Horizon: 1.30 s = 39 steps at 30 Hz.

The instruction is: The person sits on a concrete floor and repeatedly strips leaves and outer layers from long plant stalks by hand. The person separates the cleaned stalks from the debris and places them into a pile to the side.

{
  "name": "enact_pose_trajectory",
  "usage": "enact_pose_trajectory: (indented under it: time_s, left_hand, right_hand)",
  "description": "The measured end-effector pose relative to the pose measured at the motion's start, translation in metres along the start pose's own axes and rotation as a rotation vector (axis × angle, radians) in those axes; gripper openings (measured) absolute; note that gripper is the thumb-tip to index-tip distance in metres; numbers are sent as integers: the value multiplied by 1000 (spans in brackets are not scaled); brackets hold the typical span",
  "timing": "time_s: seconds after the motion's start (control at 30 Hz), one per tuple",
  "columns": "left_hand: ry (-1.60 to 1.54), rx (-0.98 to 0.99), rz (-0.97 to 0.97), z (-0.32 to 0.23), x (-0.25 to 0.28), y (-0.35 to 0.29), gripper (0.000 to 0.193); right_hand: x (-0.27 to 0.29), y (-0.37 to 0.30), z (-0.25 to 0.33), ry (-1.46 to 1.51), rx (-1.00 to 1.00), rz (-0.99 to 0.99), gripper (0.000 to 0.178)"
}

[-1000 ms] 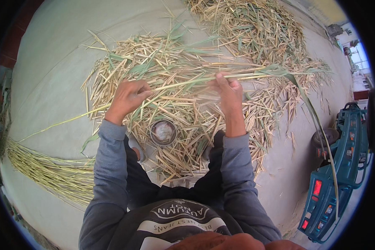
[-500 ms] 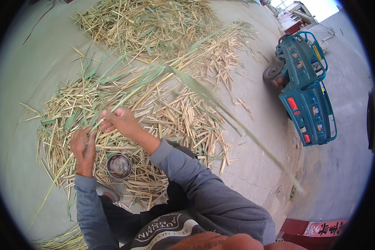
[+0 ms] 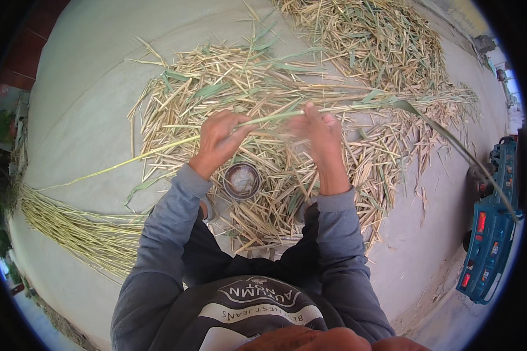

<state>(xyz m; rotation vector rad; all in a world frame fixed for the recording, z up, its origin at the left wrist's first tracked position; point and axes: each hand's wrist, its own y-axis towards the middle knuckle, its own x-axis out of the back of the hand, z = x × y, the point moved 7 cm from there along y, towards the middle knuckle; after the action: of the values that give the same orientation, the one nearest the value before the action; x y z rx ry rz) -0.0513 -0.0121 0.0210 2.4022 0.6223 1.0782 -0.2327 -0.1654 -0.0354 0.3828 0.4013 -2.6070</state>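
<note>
A long, thin plant stalk [image 3: 170, 145] runs slantwise across my front, yellow-green at its left end and greener between my hands. My left hand [image 3: 218, 139] is closed round it. My right hand [image 3: 325, 136] pinches it further along, with some fingers smeared by motion. Beyond the right hand, a long green leaf [image 3: 438, 126] on the stalk arches out and droops to the right. Below my hands, cut husks and leaf strips [image 3: 216, 76] lie in a broad heap. A small round tin or bowl [image 3: 242, 180] with pale contents stands among them.
On the left lies a bundle of thin yellow-green stalks [image 3: 82, 225]. A second husk heap [image 3: 375, 41] covers the far right of the concrete floor [image 3: 117, 76]. A teal three-wheeled cargo vehicle [image 3: 487, 234] stands at the right edge.
The view has swung left, bringing the stalk bundle into sight. My hands have moved apart along the stalk, my right hand sliding towards the leafy end.
</note>
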Motion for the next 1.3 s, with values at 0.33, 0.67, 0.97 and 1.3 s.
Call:
enact_pose_trajectory:
  time_s: [0.33,0.67,0.97,1.3]
  left_hand:
    - [-563,674,-397,102,82,-4,18]
    - [309,-47,-50,23,27,15,33]
    - [263,47,120,32,22,17,19]
    - [-4,317,380,38,8,14,24]
  right_hand:
    - [7,16,-15,-67,-76,-92,42]
    - [-25,13,-26,-52,-107,22,41]
    - [5,20,1,-68,-22,-178,40]
    - [-11,12,-12,94,-54,33,28]
